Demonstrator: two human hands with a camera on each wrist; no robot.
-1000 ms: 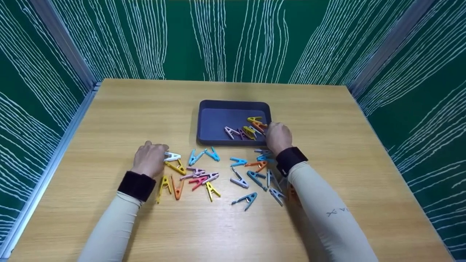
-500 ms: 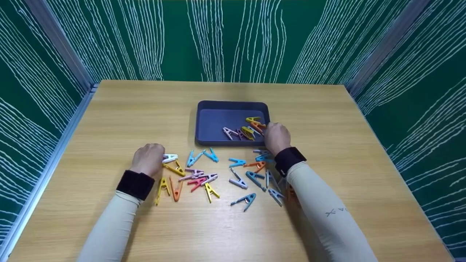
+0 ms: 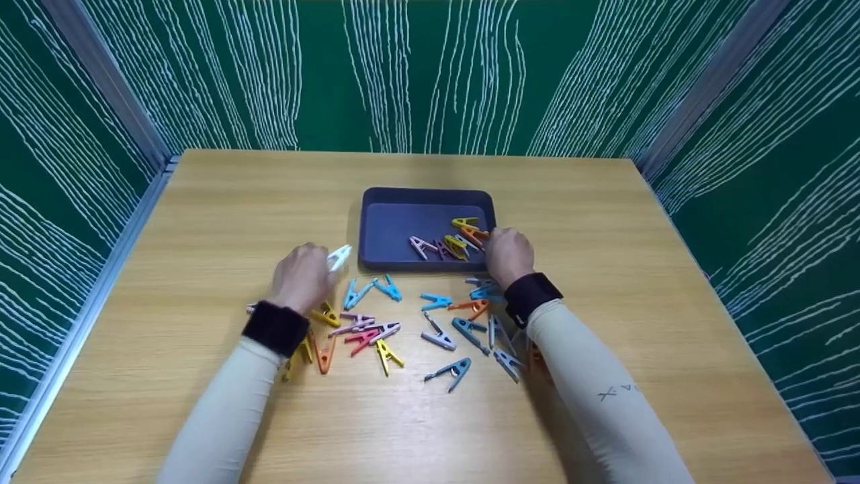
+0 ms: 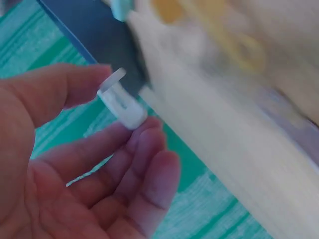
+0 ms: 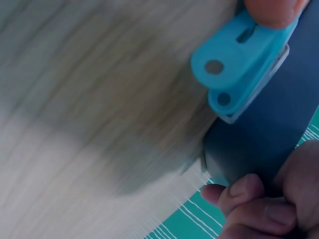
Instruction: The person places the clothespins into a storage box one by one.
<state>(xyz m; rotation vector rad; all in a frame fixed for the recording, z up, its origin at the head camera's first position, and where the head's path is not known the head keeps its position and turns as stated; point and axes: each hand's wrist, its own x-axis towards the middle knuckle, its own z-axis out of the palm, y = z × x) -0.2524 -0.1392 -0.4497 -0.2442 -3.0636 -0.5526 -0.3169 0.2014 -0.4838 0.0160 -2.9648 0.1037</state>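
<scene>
Head: white clip [image 3: 339, 257] pinched by L hand [image 3: 304, 277], just left of tray [image 3: 393, 228]; tray's R edge gripped by R hand [image 3: 510, 257].
L wrist: clip held btwn thumb & fingers.
R wrist: blue clip [image 5: 239, 55] seen by thumb, touch unclear.

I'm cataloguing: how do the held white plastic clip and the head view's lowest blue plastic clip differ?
The white plastic clip is paler than the blue plastic clip. The left hand pinches the white clip; the blue clip lies on the wooden table. Both look plastic.
</scene>
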